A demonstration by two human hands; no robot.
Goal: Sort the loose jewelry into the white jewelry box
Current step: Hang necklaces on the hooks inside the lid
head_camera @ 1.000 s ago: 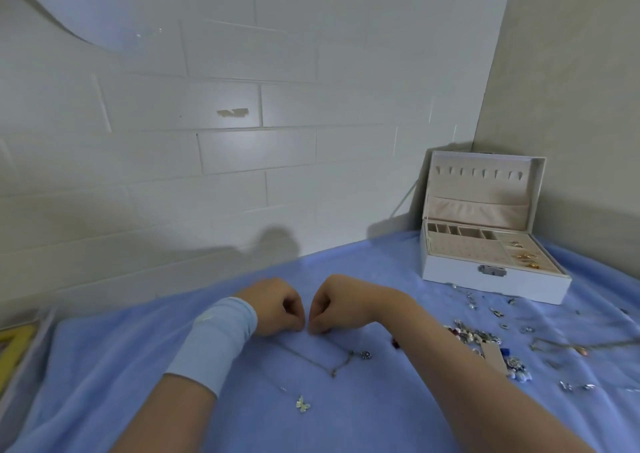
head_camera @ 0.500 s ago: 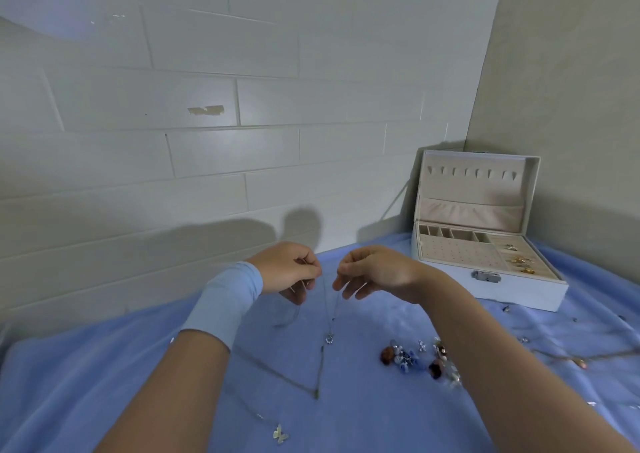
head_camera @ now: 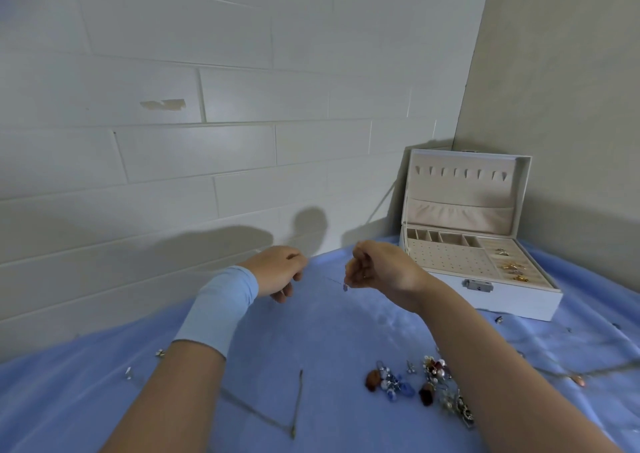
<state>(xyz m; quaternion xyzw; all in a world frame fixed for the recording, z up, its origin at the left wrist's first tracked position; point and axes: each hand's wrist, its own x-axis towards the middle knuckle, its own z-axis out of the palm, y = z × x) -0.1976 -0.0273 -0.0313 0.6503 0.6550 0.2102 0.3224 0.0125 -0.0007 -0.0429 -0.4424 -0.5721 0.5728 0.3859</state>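
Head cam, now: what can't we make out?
Head view only:
- Thin chain between left hand and right hand: too thin, mostly blurred.
- Gold pieces in box: too small to identify.
- Pile: partly behind right forearm.
- Long chain: cut by right edge.

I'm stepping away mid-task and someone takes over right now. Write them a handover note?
Left hand and right hand are raised over the blue cloth, each pinching the thin necklace strung between them; its pendant hangs by the right hand.
White jewelry box stands open at back right.
Done: a few gold pieces in its right-side compartments.
Left: this necklace, the loose jewelry pile, and a chain lying on the cloth.
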